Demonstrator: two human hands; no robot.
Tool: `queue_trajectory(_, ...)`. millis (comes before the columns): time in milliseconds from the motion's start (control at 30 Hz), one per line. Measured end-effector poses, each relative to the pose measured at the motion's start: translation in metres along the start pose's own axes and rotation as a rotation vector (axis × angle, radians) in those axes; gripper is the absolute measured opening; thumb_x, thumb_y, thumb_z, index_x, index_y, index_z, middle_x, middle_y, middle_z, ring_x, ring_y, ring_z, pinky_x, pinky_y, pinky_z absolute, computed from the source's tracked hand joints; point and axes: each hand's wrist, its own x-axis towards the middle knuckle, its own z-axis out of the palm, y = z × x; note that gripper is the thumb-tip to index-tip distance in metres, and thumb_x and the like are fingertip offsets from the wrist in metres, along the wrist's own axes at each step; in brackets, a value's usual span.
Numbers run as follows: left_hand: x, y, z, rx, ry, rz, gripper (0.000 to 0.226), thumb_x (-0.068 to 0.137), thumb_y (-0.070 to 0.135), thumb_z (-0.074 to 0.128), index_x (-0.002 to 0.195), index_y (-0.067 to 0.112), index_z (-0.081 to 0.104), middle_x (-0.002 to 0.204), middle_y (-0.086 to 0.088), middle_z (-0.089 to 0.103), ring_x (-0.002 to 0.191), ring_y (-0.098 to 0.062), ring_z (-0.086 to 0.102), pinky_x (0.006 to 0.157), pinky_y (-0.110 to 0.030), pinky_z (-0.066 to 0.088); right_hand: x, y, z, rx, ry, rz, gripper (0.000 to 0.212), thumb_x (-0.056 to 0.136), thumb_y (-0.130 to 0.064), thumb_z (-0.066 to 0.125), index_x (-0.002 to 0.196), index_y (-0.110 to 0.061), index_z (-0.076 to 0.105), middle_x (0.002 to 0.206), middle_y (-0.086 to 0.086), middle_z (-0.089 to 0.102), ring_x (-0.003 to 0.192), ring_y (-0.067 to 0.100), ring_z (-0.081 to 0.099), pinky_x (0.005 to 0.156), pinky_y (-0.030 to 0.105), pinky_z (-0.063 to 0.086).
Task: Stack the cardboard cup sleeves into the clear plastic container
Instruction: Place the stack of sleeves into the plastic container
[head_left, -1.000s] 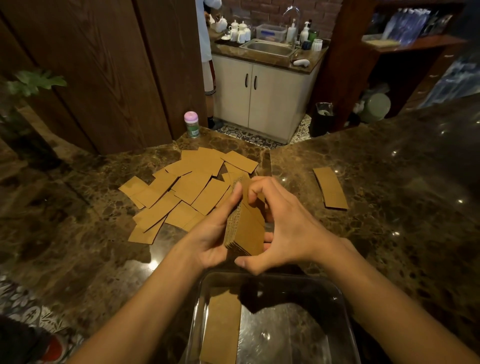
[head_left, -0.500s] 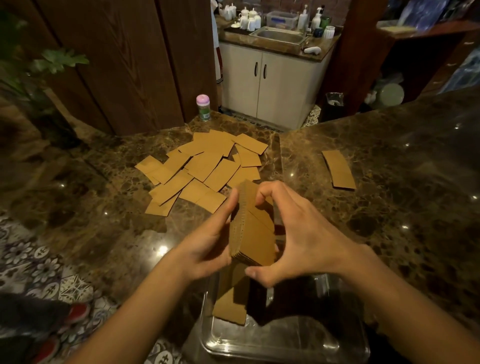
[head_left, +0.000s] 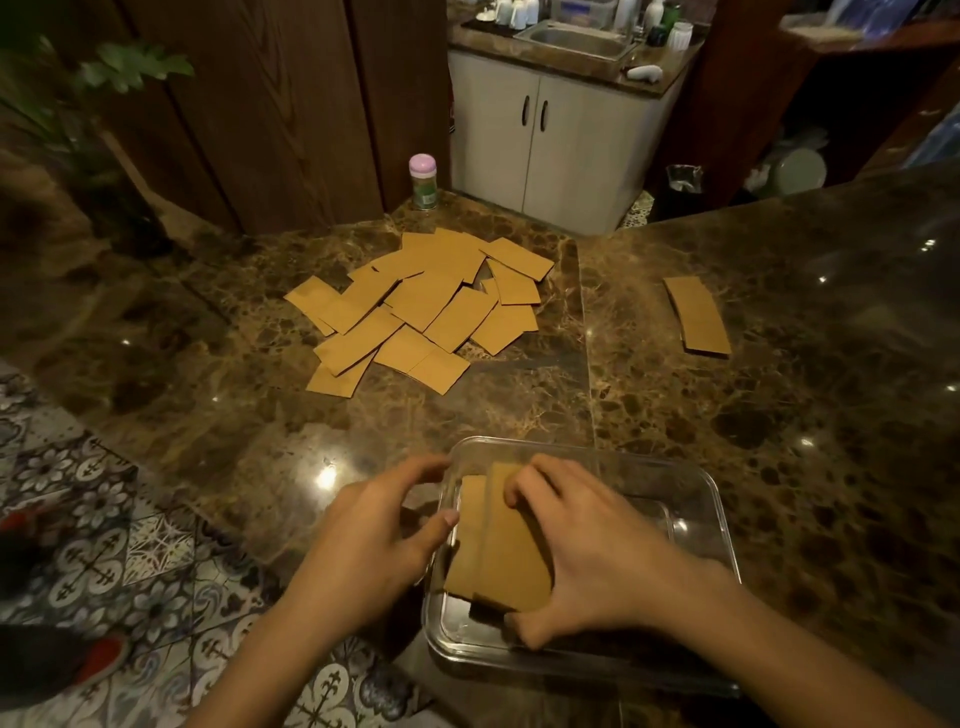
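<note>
The clear plastic container (head_left: 702, 499) sits on the marble counter close to me. Inside it, at its left end, lies a stack of brown cardboard cup sleeves (head_left: 506, 545), with another sleeve (head_left: 470, 519) showing beside and below it. My right hand (head_left: 597, 556) grips the stack lengthwise, fingers on its far end and thumb on its near end. My left hand (head_left: 374, 535) is at the container's left rim with loosely curved fingers and holds no sleeve. Several loose sleeves (head_left: 426, 306) are spread in a pile farther back on the counter.
A small separate stack of sleeves (head_left: 696, 317) lies to the right on the counter. A small jar with a pink lid (head_left: 423, 182) stands at the far edge. The counter's edge runs diagonally at my left, with tiled floor (head_left: 104, 545) below. A plant (head_left: 78, 104) stands at far left.
Both hands carried the upright stack down into the container and laid it flat. My left hand let go and moved to the left rim. The camera tilted, so the container sits higher in view.
</note>
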Motion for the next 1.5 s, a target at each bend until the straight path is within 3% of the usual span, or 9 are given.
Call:
queue_trajectory(167,0.0,0.003,0.005,0.101,0.054,-0.03,0.021,0.091,0.031,0.074,0.108,0.043,0.073,0.1,0.016,0.076,0.078,-0.005,0.071,0.08,-0.037,0.06,0.021,-0.009,0.024,-0.075,-0.001,-0.007,0.098,0.062,-0.066,0.083,0.134,-0.026,0.032,0.145,0.005,0.031,0.134,0.024,0.03,0.108,0.037,0.042)
queue_trajectory(367,0.0,0.0,0.007,0.079,0.043,-0.045,0.022,0.092,0.033,0.072,0.111,0.044,0.072,0.089,0.011,0.078,0.071,-0.009,0.072,0.075,-0.038,0.06,0.026,-0.014,0.04,-0.003,0.023,0.027,0.101,0.06,-0.057,0.089,0.136,-0.026,0.03,0.147,0.004,0.023,0.137,0.023,0.025,0.106,0.04,0.05)
queue_trajectory(533,0.001,0.001,0.006,0.067,0.04,-0.049,0.022,0.092,0.031,0.072,0.11,0.043,0.074,0.09,0.014,0.078,0.074,-0.005,0.072,0.076,-0.037,0.06,0.022,-0.016,0.047,-0.003,0.044,0.044,0.102,0.068,-0.054,0.086,0.146,-0.026,0.025,0.163,0.005,0.001,0.148,0.033,0.02,0.11,0.048,0.048)
queue_trajectory(667,0.001,0.001,0.006,0.053,0.035,-0.05,0.023,0.091,0.032,0.071,0.11,0.045,0.073,0.089,0.013,0.078,0.073,-0.006,0.072,0.074,-0.039,0.061,0.021,-0.019,0.042,-0.07,0.067,0.059,0.093,0.075,-0.054,0.08,0.147,-0.026,0.027,0.161,0.006,0.006,0.143,0.035,0.03,0.103,0.049,0.052)
queue_trajectory(800,0.0,0.0,0.007,0.041,0.033,-0.057,0.022,0.092,0.032,0.071,0.111,0.043,0.073,0.091,0.013,0.078,0.075,-0.005,0.072,0.075,-0.038,0.061,0.019,-0.021,0.039,-0.041,0.01,0.076,0.084,0.082,-0.052,0.076,0.146,-0.027,0.026,0.161,0.005,0.005,0.115,0.04,0.061,0.088,0.047,0.058)
queue_trajectory(900,-0.001,0.001,0.007,0.041,0.032,-0.062,0.021,0.092,0.032,0.071,0.11,0.044,0.073,0.09,0.016,0.077,0.074,-0.004,0.072,0.076,-0.038,0.061,0.016,-0.021,0.035,-0.033,-0.044,0.065,0.084,0.085,-0.05,0.076,0.147,-0.025,0.024,0.164,0.002,-0.007,0.116,0.04,0.061,0.091,0.048,0.057)
queue_trajectory(1033,-0.001,0.002,0.006,0.025,0.031,-0.066,0.021,0.092,0.032,0.072,0.108,0.046,0.073,0.093,0.017,0.077,0.076,-0.003,0.072,0.077,-0.038,0.061,0.016,-0.019,0.029,-0.026,-0.053,0.061,0.085,0.08,-0.047,0.083,0.142,-0.024,0.03,0.162,-0.001,-0.006,0.113,0.039,0.061,0.087,0.048,0.058)
queue_trajectory(1367,-0.002,0.004,0.005,0.04,0.038,-0.057,0.02,0.091,0.032,0.073,0.105,0.047,0.073,0.091,0.019,0.077,0.076,-0.002,0.071,0.077,-0.036,0.06,0.007,-0.012,0.028,0.087,-0.047,0.058,0.085,0.074,-0.065,0.08,0.138,-0.029,0.036,0.162,-0.014,-0.007,0.123,0.026,0.053,0.098,0.039,0.051)
queue_trajectory(1500,-0.001,0.003,0.004,0.045,0.028,-0.069,0.02,0.092,0.033,0.072,0.108,0.046,0.073,0.092,0.018,0.077,0.078,-0.001,0.071,0.078,-0.035,0.06,0.011,-0.01,0.033,0.022,-0.004,0.036,0.07,0.077,-0.057,0.077,0.131,-0.027,0.042,0.16,-0.004,0.01,0.113,0.03,0.061,0.088,0.043,0.056)
